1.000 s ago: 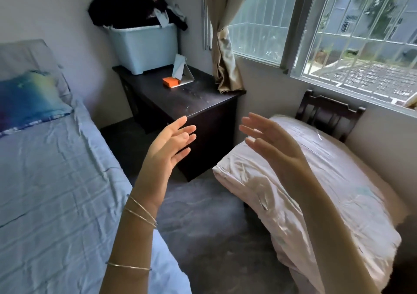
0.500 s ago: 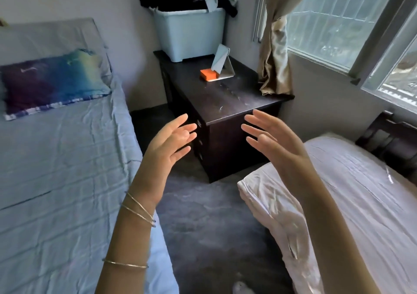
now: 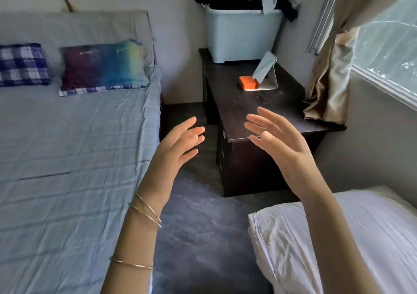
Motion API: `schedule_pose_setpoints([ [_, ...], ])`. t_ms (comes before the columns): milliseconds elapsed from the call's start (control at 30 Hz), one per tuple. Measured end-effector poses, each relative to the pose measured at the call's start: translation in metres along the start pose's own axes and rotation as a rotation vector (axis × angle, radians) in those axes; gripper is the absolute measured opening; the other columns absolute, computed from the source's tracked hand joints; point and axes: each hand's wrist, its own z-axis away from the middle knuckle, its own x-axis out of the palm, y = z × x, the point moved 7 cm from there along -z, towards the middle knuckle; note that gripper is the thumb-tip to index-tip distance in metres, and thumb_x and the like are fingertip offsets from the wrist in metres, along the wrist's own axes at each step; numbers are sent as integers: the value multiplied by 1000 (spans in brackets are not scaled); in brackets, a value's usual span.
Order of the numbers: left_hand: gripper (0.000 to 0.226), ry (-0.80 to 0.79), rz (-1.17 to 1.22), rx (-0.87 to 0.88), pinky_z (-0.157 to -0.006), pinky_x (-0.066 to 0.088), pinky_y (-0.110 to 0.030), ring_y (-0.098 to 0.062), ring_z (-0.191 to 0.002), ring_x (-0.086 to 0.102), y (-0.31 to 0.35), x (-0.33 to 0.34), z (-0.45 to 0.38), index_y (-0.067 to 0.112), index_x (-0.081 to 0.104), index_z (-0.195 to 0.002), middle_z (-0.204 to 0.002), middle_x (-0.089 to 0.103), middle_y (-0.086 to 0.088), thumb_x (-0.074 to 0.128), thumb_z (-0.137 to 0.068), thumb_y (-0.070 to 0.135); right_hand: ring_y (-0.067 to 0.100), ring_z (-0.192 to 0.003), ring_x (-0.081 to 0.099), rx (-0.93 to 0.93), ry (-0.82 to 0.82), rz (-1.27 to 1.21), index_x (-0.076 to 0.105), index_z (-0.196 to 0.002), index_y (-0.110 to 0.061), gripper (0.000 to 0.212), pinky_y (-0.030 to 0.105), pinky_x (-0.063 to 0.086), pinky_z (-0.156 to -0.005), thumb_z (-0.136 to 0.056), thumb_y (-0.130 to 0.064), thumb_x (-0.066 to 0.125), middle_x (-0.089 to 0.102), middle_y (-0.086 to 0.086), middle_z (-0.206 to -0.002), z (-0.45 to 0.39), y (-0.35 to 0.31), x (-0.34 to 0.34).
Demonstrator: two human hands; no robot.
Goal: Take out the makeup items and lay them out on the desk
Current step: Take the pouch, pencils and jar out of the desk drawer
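My left hand (image 3: 178, 147) and my right hand (image 3: 279, 140) are raised in front of me, palms facing each other, fingers spread and holding nothing. Behind them stands a dark wooden desk (image 3: 243, 113) with drawers on its front. On its top lie a small orange box (image 3: 247, 83) and a tilted mirror on a white stand (image 3: 266, 72). My right hand hovers above the desk's near corner, and my left hand hangs over the floor beside it. No makeup bag is in view.
A pale blue storage bin (image 3: 242, 36) piled with dark clothes sits at the desk's back. A bed with a blue sheet (image 3: 67, 158) and two pillows fills the left. A white pillow (image 3: 338, 237) lies at lower right. A curtain (image 3: 327, 79) hangs by the window. Grey carpet (image 3: 203, 237) runs between.
The view has swung left: the window and chair have slid out to the right, and more of the bed shows. Both hands keep the same raised, spread pose.
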Motion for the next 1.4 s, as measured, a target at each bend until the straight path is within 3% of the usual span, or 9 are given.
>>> schedule_pose_setpoints([
  [233,50,116,-2,-2,-94,47,-28,-7,-113,60,-9,-29,-44,26,52,-129,-122,64,7,48,-80,35,15,-125,54,21,-109,-18,50,-132,-28,65,43,41,-106,-75,-53,68,59,-5,-132,-64,30,14],
  [333,48,152,-3,-8,-92,46,-27,-6,-112,61,-14,-47,-72,27,53,-128,-120,65,8,48,-80,34,13,-124,55,27,-122,-27,49,-132,-26,50,41,43,-106,-84,-32,60,60,-6,-131,-97,47,21],
  [400,47,166,6,-1,-92,46,-27,-6,-111,61,-15,-61,-95,28,53,-125,-119,65,7,48,-79,33,13,-123,55,18,-129,-27,49,-132,-26,48,38,44,-106,-84,-28,57,60,-7,-131,-121,56,27],
  [933,49,86,20,6,-92,48,-25,-7,-113,60,-14,-143,-294,28,51,-127,-121,64,7,48,-79,34,15,-123,56,-4,-53,-42,49,-133,-23,48,31,44,-104,-85,-26,56,59,-3,-132,-310,103,58],
  [1133,52,115,12,-35,-96,46,-28,-6,-113,60,-34,-161,-346,27,51,-130,-122,64,8,49,-79,34,15,-123,55,28,-65,-34,50,-131,-26,48,37,44,-105,-84,-30,57,59,-4,-132,-368,134,59],
  [1300,40,150,21,-23,-96,46,-29,-7,-113,61,-39,-174,-404,34,55,-118,-119,65,8,50,-78,31,15,-123,56,22,-104,-54,49,-133,-22,49,42,43,-107,-85,-27,57,59,-3,-132,-432,155,58],
  [1400,39,149,0,-4,-94,46,-27,-5,-112,61,-33,-177,-448,36,55,-116,-117,65,9,50,-77,32,17,-123,56,-9,-108,-68,50,-133,-23,56,44,42,-106,-82,-40,66,58,-2,-133,-479,158,53],
])
